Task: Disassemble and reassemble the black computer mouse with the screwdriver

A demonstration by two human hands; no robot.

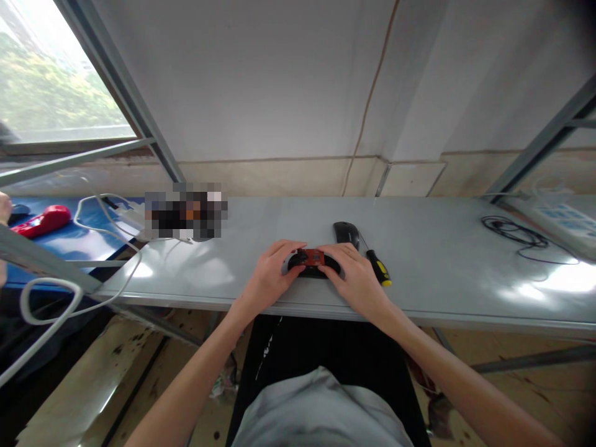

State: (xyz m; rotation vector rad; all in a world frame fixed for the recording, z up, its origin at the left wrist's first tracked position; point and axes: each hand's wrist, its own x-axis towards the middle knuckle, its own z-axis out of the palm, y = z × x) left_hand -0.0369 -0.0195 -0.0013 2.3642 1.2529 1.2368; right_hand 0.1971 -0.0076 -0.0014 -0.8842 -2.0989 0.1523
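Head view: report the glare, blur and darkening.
Head view: the window is washed out near its top; glare whitens the grey tabletop, most broadly at right; fine detail on the red board looks soft. Also in the head view, the upper-right corner darkens.

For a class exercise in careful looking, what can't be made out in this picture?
All in the head view:
1. Casing: ends, partly hidden by left hand and right hand.
2. Board: any markings, too small.
3. Black cover: near end, behind right hand.
4. Pixelated patch: contents, blurred.
5. White box: cut off by right edge.
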